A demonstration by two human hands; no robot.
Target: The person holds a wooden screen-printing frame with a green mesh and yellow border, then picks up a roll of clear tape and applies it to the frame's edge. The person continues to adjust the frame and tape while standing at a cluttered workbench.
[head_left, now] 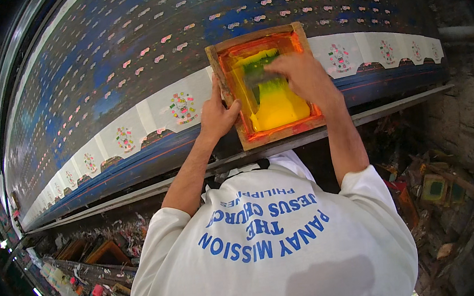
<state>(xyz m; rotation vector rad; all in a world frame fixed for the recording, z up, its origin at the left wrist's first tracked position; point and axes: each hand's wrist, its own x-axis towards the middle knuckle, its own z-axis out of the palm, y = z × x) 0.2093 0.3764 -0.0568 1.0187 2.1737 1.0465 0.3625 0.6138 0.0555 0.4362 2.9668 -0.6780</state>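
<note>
1. Right hand (306, 83), fingers curled, grips a blurred dark squeegee (261, 78) inside the wooden screen-printing frame (285, 135), at one o'clock from view centre.
2. Left hand (219, 114), half-open, thumb spread, touches the frame's nine-o'clock rail.
3. Yellow ink (279, 112) pools at the screen's six o'clock.
4. Printed white panels (150, 114) run toward eight and three o'clock.

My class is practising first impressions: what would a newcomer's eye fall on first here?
First, the yellow ink inside the wooden frame, above centre, with the left hand at the frame's left side and a dark tool in the right hand. Next, the row of white pieces with colourful round prints, curving along the near edge of the dark table either side of the frame. Then the white, blue-lettered shirt, filling the lower middle.
</note>
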